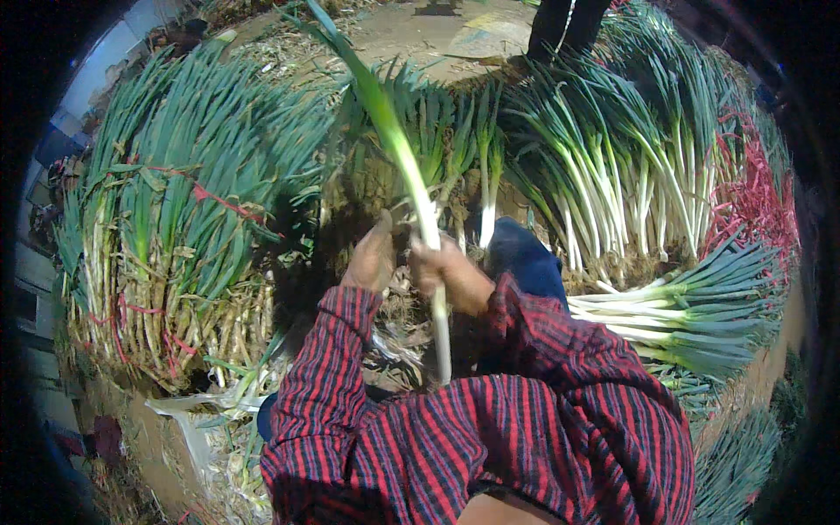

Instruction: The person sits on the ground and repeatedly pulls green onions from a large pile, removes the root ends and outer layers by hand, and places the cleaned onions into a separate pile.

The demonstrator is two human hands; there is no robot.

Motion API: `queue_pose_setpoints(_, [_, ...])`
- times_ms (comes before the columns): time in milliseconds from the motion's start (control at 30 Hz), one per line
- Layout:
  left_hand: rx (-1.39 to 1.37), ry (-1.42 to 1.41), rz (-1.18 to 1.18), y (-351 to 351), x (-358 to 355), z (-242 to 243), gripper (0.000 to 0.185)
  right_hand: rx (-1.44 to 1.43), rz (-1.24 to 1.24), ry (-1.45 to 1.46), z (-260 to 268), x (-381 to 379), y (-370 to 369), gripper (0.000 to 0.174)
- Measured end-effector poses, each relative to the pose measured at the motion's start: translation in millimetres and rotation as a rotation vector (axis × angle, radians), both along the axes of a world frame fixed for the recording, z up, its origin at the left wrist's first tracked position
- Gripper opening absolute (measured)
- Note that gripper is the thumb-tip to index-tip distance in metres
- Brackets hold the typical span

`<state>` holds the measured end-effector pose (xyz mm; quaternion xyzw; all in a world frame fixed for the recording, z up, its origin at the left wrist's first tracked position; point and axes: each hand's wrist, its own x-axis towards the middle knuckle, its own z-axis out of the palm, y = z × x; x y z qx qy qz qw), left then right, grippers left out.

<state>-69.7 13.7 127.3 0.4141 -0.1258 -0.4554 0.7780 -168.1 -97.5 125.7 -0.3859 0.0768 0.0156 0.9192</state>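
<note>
My right hand is closed around the white stalk of a large green onion, which stands tilted, its green leaves pointing up and away and its white root end down towards my lap. Just left of the stalk is my left hand, blurred, its fingers raised beside the stalk; whether it pinches a bit of leaf or husk cannot be made out. Beyond both hands, green onions with soil on them stand upright, and one with a clean white stalk rises near my right knee.
Untrimmed green onions tied with red strips stand at the left. At the right are upright white-stalked onions, a lying pile and red plastic strips. Peeled husks litter the ground between my legs. A person's dark-clad legs stand beyond.
</note>
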Motion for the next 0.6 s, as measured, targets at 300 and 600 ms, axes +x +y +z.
queue_pose_setpoints(300, [0.487,-0.558,-0.287,2,-109,-99,0.024,-0.238,-0.336,-0.313,66,114,-176,0.022])
queue_pose_setpoints(600, [0.975,-1.487,0.112,-14,4,-182,0.036,-0.757,-0.427,0.435,-173,131,-292,0.033])
